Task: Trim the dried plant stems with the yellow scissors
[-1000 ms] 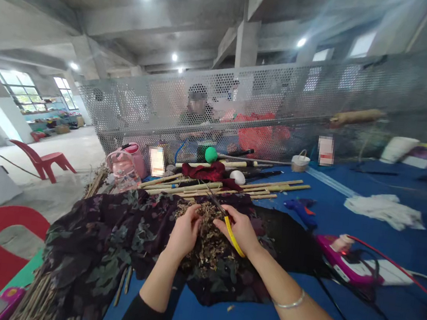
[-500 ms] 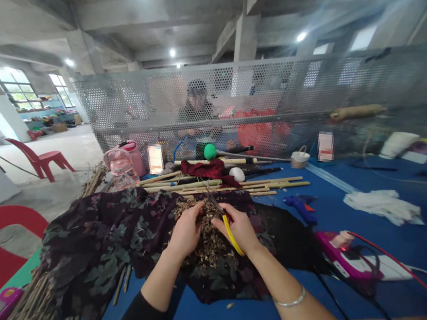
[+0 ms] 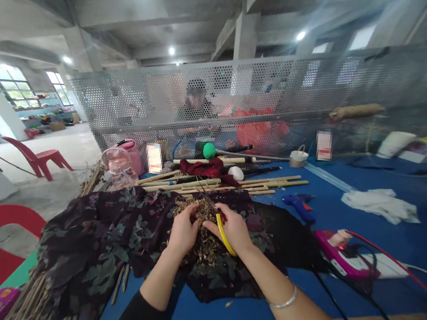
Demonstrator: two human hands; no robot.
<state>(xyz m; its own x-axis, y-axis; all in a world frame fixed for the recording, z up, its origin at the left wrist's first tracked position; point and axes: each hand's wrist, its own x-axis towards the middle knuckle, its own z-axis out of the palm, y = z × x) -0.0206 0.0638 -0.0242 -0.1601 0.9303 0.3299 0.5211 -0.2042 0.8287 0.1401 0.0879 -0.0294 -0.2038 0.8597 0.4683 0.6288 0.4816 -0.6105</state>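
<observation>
Yellow-handled scissors (image 3: 223, 235) lie across my right hand (image 3: 236, 231), which is closed around them, thumb stretched toward the left. Their dark blades point up and away over a pile of dried, crumbly brown plant bits (image 3: 206, 250). At the left side of this pile, my left hand (image 3: 183, 230) has its fingers curled inward in a pinch; what lies between the fingertips is too small to make out. A dark floral cloth (image 3: 111, 235) spreads beneath the pile and both wrists.
Behind the pile lie wooden sticks (image 3: 249, 183), a dark red cloth (image 3: 201, 167) and a green ball (image 3: 209, 150). To the right are a blue glue gun (image 3: 300, 208), a magenta-and-white power strip (image 3: 345, 256) and white gloves (image 3: 381, 204). A person sits behind the perforated metal screen (image 3: 135, 101).
My right hand and the scissors have shifted slightly left, closer to my left hand. The left fingers have curled in a little more. The view has turned slightly.
</observation>
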